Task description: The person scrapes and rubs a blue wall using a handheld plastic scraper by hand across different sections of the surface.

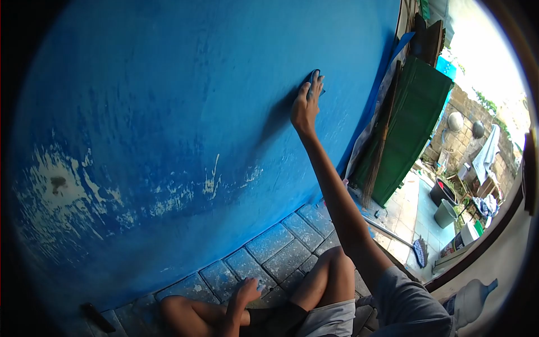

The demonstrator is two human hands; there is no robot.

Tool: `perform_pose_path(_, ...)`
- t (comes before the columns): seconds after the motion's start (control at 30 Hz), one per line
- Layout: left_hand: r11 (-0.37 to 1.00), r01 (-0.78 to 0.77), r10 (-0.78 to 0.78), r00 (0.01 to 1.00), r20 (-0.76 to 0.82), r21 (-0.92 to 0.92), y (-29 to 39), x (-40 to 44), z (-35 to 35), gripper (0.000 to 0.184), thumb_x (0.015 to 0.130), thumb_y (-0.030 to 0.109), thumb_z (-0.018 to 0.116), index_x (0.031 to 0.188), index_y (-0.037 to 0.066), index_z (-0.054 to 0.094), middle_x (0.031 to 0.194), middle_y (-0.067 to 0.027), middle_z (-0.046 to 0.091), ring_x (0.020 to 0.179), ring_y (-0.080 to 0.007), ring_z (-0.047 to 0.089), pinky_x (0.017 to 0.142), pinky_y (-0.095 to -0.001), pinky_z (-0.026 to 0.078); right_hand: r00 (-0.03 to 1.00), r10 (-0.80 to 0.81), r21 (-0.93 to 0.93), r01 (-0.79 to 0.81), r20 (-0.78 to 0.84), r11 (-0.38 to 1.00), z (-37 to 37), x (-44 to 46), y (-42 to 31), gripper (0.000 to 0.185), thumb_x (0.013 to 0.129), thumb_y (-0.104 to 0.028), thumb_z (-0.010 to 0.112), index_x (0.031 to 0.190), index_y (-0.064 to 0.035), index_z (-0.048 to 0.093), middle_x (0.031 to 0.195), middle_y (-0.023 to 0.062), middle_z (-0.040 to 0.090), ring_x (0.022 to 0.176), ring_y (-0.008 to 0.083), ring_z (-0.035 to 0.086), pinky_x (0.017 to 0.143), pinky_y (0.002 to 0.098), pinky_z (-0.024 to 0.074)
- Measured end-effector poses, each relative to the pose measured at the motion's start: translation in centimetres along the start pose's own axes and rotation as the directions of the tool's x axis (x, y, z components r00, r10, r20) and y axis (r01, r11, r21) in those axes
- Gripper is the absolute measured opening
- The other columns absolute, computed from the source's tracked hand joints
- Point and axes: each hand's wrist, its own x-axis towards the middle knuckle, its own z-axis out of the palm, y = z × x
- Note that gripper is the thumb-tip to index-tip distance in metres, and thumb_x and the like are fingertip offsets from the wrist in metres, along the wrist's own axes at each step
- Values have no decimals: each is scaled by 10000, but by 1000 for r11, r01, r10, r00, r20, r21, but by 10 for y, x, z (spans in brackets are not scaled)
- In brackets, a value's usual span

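Observation:
A blue painted wall fills the left and middle of the view, its paint worn to pale patches low down. My right hand, arm stretched up, presses a dark sheet that looks like sandpaper against the wall. The fingers cover most of the sheet. Down by my crossed legs, my left hand is curled closed near my knee. A small pale-blue bit shows at its fingers, too small to name.
Grey paving blocks run along the wall's foot. A dark flat object lies at lower left. To the right stand a green panel, a broom, a brush head on a pole, buckets and a water bottle.

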Motion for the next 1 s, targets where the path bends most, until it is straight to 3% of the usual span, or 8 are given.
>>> perform_pose_path(0.1,999,-3,4,1000,-20,37,3,-2,-3,327,853,289,640,1068,43,627,921,-198,672,884,-401,636,759,-460,506,997,-66,-59,68,43,996,10,-30,-5,585,1007,-348,252,1516,-108,91,1579,154,27,1455,342,20,1103,572,116)
perform_pose_path(0.17,998,6,-8,999,-40,-59,10,2,-14,323,849,280,645,1057,33,628,913,-203,671,876,-398,638,755,-459,506,963,-197,-123,222,186,967,2,-59,-24,597,999,-346,248,1518,-105,75,1580,152,7,1454,347,5,1101,589,98)
perform_pose_path(0.23,999,-8,3,995,-98,-51,-8,17,10,324,847,271,650,1064,32,623,912,-207,669,876,-396,639,763,-461,504,957,-185,-165,225,225,960,-5,-54,-26,584,1003,-350,233,1519,-121,82,1583,135,16,1456,336,14,1107,581,78)
perform_pose_path(0.43,999,-18,16,999,-35,-48,-16,5,12,323,840,257,664,1066,30,620,904,-218,666,875,-397,638,766,-462,501,996,84,-117,-82,14,990,-8,0,16,563,1013,-353,216,1521,-147,88,1586,111,40,1459,308,39,1110,574,77)
perform_pose_path(0.6,998,14,-17,999,-50,-59,-8,12,5,318,842,259,664,1070,42,623,902,-219,668,864,-390,641,752,-464,501,989,-84,-212,109,124,971,-6,-43,21,569,1005,-328,234,1522,-150,79,1587,104,50,1460,298,53,1103,584,89)
perform_pose_path(0.83,997,33,-32,999,16,-69,-6,0,-3,312,856,277,644,1075,56,627,879,-207,671,841,-384,645,731,-455,503,997,-72,-217,65,-24,974,-8,-15,42,567,992,-290,287,1518,-147,130,1584,102,85,1459,282,83,1102,572,97)
perform_pose_path(0.9,1000,-14,14,999,-34,22,-16,5,8,320,862,290,635,1085,60,627,898,-194,673,849,-377,644,739,-445,505,998,-66,-216,60,-19,975,-7,-34,42,569,987,-273,300,1515,-133,142,1583,110,85,1459,291,83,1101,572,101)
perform_pose_path(1.0,999,37,-38,999,-32,-32,11,3,-18,325,861,295,636,1081,55,624,909,-194,671,864,-377,641,747,-447,504,976,-171,-207,196,132,958,-11,-61,40,569,982,-252,296,1516,-131,141,1585,111,75,1459,304,70,1103,567,95)
